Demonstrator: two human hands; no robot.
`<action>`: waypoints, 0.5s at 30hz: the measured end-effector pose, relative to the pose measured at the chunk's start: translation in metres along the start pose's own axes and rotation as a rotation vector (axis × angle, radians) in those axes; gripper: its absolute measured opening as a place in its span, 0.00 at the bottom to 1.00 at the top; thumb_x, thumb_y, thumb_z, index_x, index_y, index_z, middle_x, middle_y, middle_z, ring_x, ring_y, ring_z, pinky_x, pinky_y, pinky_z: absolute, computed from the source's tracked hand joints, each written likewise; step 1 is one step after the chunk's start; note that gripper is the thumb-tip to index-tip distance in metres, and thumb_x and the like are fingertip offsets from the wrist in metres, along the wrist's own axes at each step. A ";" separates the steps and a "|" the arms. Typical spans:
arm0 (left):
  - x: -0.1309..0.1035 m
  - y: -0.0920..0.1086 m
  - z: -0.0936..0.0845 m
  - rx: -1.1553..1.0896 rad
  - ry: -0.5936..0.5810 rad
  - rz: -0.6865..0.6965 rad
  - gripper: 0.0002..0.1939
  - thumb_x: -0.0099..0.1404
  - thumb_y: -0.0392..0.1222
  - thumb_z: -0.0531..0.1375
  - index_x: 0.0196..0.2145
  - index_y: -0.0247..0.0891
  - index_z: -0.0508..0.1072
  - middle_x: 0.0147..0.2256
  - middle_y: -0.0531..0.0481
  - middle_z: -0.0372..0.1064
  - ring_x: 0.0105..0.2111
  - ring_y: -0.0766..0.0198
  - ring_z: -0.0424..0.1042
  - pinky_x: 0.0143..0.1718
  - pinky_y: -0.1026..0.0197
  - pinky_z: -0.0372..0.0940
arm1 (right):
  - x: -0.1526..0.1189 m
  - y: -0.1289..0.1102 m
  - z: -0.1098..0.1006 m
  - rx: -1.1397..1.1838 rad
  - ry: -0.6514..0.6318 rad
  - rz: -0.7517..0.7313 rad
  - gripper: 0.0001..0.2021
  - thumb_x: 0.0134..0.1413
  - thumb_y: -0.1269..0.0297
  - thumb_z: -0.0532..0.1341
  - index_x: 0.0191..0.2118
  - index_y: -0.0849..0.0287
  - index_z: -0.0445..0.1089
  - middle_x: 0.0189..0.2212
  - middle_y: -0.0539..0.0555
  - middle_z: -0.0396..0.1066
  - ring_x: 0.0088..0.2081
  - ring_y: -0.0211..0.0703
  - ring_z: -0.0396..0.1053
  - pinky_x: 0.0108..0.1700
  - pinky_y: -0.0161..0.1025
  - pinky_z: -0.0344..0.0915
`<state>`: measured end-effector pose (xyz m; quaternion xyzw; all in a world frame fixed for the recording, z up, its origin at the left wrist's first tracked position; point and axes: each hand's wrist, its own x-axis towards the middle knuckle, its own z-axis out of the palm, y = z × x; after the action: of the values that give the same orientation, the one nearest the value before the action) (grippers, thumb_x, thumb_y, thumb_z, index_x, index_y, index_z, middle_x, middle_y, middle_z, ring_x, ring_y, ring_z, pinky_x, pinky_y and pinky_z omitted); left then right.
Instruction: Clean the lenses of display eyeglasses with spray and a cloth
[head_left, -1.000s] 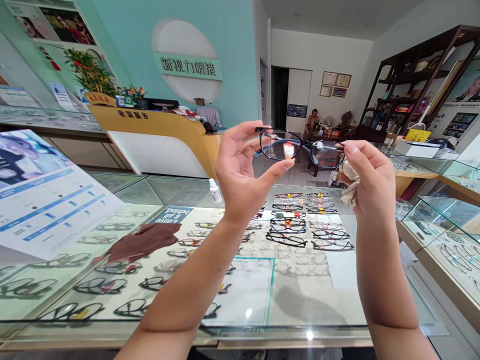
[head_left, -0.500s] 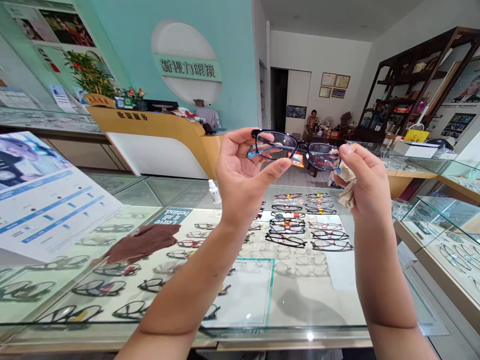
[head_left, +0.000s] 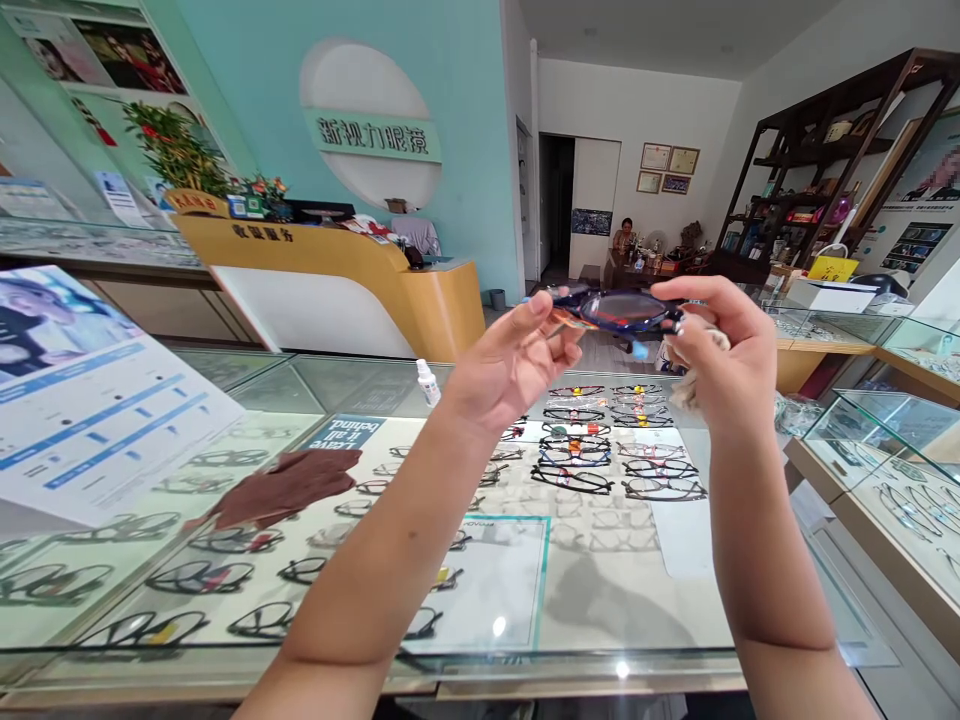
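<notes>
A pair of dark blue eyeglasses (head_left: 624, 310) is held up in the air above the glass counter, tilted so the lenses appear narrow. My left hand (head_left: 504, 375) pinches its left end at the thumb, with the other fingers curled below. At the opposite end, my right hand (head_left: 733, 365) grips the frame between thumb and forefinger. A pale crumpled cloth (head_left: 688, 388) is tucked in the same right hand, under the fingers. One light blue temple tip shows below the frame; the rest of the temples is mostly hidden.
Rows of spectacle frames (head_left: 574, 482) lie in the glass display counter (head_left: 615, 600). On it are a brown cloth (head_left: 289, 485), a small white spray bottle (head_left: 427, 382) and, at left, a printed card stand (head_left: 97, 400). A person (head_left: 624, 245) is at the back.
The eyeglasses have turned from facing me to a flatter tilt. My left hand has shifted its hold to the left end, and my right hand's fingers have moved around the right end.
</notes>
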<state>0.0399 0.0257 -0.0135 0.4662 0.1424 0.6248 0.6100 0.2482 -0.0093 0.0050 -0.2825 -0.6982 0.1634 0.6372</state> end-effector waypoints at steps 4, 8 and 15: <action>0.000 -0.002 0.001 -0.082 -0.081 -0.264 0.16 0.60 0.49 0.75 0.38 0.37 0.77 0.39 0.47 0.80 0.38 0.60 0.81 0.38 0.60 0.74 | -0.002 0.000 0.000 -0.230 -0.214 -0.149 0.23 0.59 0.54 0.72 0.59 0.49 0.78 0.44 0.52 0.84 0.39 0.44 0.79 0.44 0.42 0.79; 0.000 -0.005 0.001 -0.106 -0.162 -0.401 0.14 0.66 0.49 0.70 0.39 0.36 0.78 0.40 0.44 0.80 0.38 0.57 0.81 0.39 0.57 0.76 | -0.003 0.000 0.003 -0.303 -0.280 -0.263 0.20 0.64 0.59 0.68 0.60 0.51 0.79 0.53 0.54 0.83 0.50 0.47 0.83 0.53 0.43 0.79; 0.005 -0.012 -0.006 -0.164 -0.187 -0.437 0.14 0.68 0.49 0.69 0.43 0.36 0.80 0.40 0.44 0.81 0.38 0.58 0.82 0.41 0.59 0.75 | -0.005 -0.005 0.007 -0.380 -0.248 -0.318 0.17 0.68 0.61 0.66 0.59 0.49 0.79 0.55 0.50 0.83 0.52 0.46 0.83 0.58 0.44 0.79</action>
<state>0.0435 0.0351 -0.0235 0.4289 0.1315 0.4418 0.7769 0.2407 -0.0158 0.0030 -0.2616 -0.8245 -0.0391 0.5003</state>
